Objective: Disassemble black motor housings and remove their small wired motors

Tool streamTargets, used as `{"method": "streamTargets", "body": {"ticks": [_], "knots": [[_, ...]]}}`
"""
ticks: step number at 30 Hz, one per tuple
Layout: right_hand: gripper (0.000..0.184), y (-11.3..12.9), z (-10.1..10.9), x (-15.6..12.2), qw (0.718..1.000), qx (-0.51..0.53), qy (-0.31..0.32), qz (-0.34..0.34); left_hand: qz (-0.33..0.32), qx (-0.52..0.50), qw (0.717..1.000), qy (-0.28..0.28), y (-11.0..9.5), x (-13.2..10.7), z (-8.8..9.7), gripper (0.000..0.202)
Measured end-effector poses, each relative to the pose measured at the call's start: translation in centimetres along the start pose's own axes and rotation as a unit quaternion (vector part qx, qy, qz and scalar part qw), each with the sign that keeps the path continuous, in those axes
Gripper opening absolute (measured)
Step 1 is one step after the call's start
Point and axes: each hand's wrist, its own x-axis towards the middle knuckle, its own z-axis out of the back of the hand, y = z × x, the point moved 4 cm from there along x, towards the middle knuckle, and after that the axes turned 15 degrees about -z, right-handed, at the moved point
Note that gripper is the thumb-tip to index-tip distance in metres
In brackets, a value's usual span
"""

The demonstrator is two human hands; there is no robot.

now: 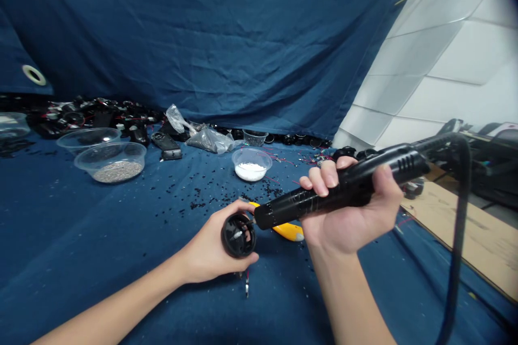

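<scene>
My right hand (348,210) grips a black plastic appliance handle (340,188) with a slotted vent near its thicker end. A black cord (459,237) runs from that end and hangs down at the right. My left hand (210,242) holds a round black plastic housing (238,235), its open side showing small inner parts. The handle's narrow tip sits right by the housing's rim. Partly hidden under the tip, a yellow-handled tool (288,229) lies on the blue cloth (121,259).
Black crumbs and wire bits are scattered over the cloth. Behind lie clear bowls of grey granules (110,163) and white beads (251,164), a plastic bag (209,140), and a heap of black parts with red wires (93,116). Cardboard (473,232) lies at right.
</scene>
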Motion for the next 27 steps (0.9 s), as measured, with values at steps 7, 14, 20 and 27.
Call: {"method": "streamTargets", "body": {"ticks": [7,14,20,27], "knots": [[0.032,0.25,-0.23,-0.22,1.000,0.013,0.026,-0.004,-0.024,0.043,0.999,0.006,-0.32,-0.20,-0.03,0.052],[0.033,0.39,-0.33,-0.29,0.999,0.015,0.037,-0.003,-0.002,0.035,0.999,0.006,-0.76,0.03,0.03,0.049],[0.031,0.41,-0.23,-0.32,0.999,0.015,0.039,-0.005,-0.016,0.075,0.997,-0.002,-0.50,0.07,0.35,0.048],[0.030,0.40,-0.27,-0.24,0.999,0.008,0.039,-0.003,0.038,-0.010,0.999,0.014,-0.24,-0.23,-0.07,0.061]]}}
